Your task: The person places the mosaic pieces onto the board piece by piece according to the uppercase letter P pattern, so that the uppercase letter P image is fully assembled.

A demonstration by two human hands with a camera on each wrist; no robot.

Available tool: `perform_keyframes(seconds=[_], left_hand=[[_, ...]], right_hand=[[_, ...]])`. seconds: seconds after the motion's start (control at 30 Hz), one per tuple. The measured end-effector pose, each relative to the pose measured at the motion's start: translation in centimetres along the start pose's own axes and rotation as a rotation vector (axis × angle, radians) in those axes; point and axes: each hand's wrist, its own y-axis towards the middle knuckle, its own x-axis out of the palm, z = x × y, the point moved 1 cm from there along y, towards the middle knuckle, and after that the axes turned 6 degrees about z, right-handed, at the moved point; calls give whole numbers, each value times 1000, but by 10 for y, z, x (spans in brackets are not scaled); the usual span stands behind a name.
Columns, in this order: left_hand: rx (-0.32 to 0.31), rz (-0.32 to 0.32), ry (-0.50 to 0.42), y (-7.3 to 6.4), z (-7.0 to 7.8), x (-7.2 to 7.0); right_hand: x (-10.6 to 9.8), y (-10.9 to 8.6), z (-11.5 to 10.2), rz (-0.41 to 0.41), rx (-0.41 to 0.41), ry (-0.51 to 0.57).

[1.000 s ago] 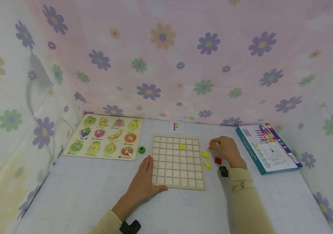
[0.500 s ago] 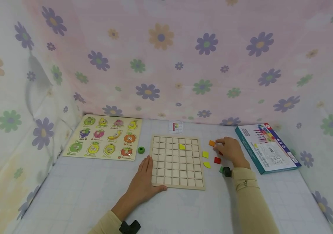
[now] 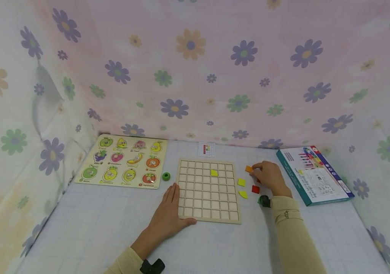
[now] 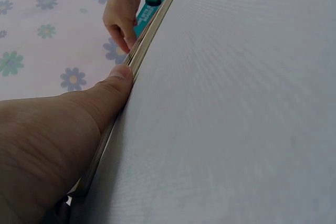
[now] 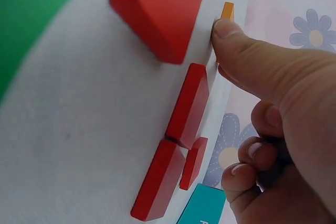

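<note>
Well, in the head view the wooden grid board [image 3: 201, 186] lies flat on the white-covered table [image 3: 222, 245], and the left hand [image 3: 167, 213] rests at its near left corner, fingers straight along the left edge, thumb stretched beside the near edge, grasping nothing. A yellow tile [image 3: 214, 173] sits in one compartment in the far part, right of the middle. The right hand [image 3: 268, 175] is to the right of the board, its fingertips at the right end of an orange tile [image 3: 249, 169]; whether they pinch it or only touch it I cannot tell. Between board and hand lie a yellow square [image 3: 241, 182] and, nearer, a yellow piece with a curved edge [image 3: 243, 195]; a red tile [image 3: 255, 189] is to their right. A fruit puzzle [image 3: 142, 167] and a green ring [image 3: 166, 176] lie left of the board, a small card [image 3: 206, 149] on its far side, and a teal-edged box [image 3: 314, 175] far right. In the left wrist view the left thumb lies against the board's edge, and the right hand shows beyond with its fingers pointing down. In the right wrist view the thumb tip covers part of the orange tile, the other fingers are bent, and four red pieces [image 5: 187, 106] lie nearby, two of them end to end, with a blurred green piece [image 5: 31, 11] at the left.
</note>
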Motion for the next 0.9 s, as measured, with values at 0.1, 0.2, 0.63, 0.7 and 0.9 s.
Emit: perform_keyframes(seconds=[0.1,0.2,0.63,0.7,0.9], left_hand=[[1,2,5,0,0,0],[2,2,8,-1,0,-1],[6,0,11,-1,1,-1],[8,3,14,-1,1,-1],[12,6,30,0,0,-1]], right_hand=[[0,0,-1,-16,7,2],[0,2,-3,-31,-6,-21],[1,4,-7,-7,-138,-137],[1,4,-7,-6,-142,-139],[1,5,-6,-1,-151,-127]])
